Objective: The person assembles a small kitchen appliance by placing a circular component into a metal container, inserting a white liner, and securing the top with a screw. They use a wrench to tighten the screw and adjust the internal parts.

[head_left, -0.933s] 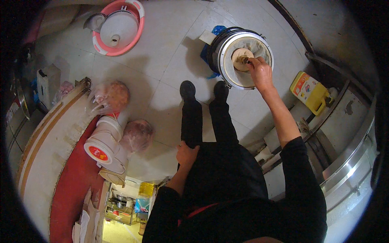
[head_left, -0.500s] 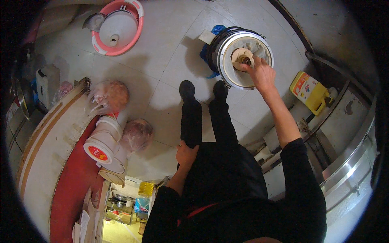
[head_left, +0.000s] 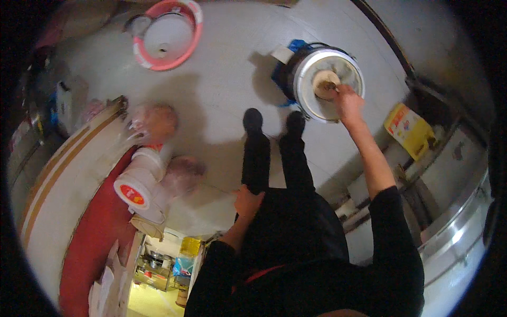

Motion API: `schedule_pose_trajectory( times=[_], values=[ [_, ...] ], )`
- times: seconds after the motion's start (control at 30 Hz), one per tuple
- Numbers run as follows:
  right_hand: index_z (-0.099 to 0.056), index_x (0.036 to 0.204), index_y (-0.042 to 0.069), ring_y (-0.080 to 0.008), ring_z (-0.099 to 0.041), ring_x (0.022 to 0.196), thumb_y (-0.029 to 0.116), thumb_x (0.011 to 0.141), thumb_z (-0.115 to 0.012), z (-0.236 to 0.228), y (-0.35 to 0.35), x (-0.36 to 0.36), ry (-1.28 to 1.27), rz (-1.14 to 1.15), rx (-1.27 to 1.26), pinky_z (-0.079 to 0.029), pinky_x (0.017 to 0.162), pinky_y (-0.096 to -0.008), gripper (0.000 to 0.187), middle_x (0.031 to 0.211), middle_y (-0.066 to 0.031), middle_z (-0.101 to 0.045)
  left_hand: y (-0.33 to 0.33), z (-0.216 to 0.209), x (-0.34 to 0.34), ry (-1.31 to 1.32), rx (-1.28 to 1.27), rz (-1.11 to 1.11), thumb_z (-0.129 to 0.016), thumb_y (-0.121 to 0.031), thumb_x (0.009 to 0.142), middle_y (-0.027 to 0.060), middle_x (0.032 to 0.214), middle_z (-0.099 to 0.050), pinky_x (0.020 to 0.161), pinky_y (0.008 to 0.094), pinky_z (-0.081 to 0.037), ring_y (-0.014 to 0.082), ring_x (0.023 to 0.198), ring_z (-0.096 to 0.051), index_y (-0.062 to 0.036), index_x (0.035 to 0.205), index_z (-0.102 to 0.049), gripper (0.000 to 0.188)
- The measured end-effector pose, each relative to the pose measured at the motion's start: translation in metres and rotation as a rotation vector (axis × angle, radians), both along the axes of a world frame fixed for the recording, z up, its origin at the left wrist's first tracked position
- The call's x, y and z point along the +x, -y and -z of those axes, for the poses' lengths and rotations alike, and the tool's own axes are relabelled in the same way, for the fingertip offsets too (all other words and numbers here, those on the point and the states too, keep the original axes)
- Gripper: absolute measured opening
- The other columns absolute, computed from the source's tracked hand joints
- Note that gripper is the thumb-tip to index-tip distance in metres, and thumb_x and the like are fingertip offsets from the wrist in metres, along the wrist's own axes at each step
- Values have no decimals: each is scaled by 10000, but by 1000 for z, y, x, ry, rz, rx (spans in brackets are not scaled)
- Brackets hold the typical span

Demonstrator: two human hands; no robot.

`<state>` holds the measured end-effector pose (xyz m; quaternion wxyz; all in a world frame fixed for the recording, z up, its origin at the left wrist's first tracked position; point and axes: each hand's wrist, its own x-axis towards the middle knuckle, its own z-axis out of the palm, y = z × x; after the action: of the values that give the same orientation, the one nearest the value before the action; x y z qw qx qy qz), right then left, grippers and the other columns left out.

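Head view: silver-rimmed drum (head_left: 299, 92) holds 1 beige disc (head_left: 321, 79).

Right hand (head_left: 349, 105) over the silver-rimmed drum (head_left: 300, 87); left hand (head_left: 248, 202) at the black trousers (head_left: 256, 164)

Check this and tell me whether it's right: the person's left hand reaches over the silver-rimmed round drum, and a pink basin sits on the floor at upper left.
The hand is wrong: the head view shows the right hand reaching over the silver-rimmed round drum. The pink basin does sit on the floor at upper left.
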<state>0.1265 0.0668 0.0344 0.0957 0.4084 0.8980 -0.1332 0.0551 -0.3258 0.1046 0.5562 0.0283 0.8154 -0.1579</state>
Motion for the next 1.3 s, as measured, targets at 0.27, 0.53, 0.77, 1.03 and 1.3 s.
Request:
schedule_pose_trajectory(
  times=[0.27, 0.53, 0.77, 1.03, 1.3],
  values=[
    [-605, 1039, 105, -330, -647, 732, 347, 881, -568, -9, -7, -7, -51, -61, -60, -510, 579, -434, 291, 888, -134, -631, -8, -3, -4, -23, 39, -55, -745, -476, 692, 220, 1084, -552, 825, 466, -494, 385, 1007, -581, -37, 1176, -458, 714],
    [-579, 982, 41, -361, -629, 821, 250, 875, -561, -17, -9, -6, 5, -55, -147, -512, 665, -462, 236, 940, -180, -598, -39, 1, -33, -33, 104, -133, -744, -502, 678, 246, 1173, -544, 884, 462, -475, 404, 1040, -577, -15, 1229, -465, 786],
    [-571, 1015, 49, -383, -611, 842, 124, 846, -571, -7, -17, -14, -7, 11, -240, -499, 697, -471, 185, 948, -198, -594, -78, 47, -177, -248, 645, -350, -690, -433, 769, 257, 1231, -534, 973, 407, -420, 366, 1151, -520, 46, 1219, -539, 674],
    [-560, 1034, 36, -391, -600, 835, 97, 841, -628, 3, 0, -2, -134, 134, -221, -484, 685, -470, 214, 929, -198, -607, -166, 206, -399, -871, 920, -165, -705, -241, 770, 335, 1245, -403, 944, 472, -415, 476, 1076, -487, 95, 1292, -342, 719],
    [-552, 1101, 53, -365, -635, 811, 92, 872, -600, 2, 28, -11, -206, 409, -185, -501, 673, -428, 237, 918, -177, -645, -172, 311, -512, -597, 534, 18, -683, -288, 765, 288, 1013, -593, 907, 437, -451, 422, 1017, -571, 92, 1237, -418, 662]
  ],
)
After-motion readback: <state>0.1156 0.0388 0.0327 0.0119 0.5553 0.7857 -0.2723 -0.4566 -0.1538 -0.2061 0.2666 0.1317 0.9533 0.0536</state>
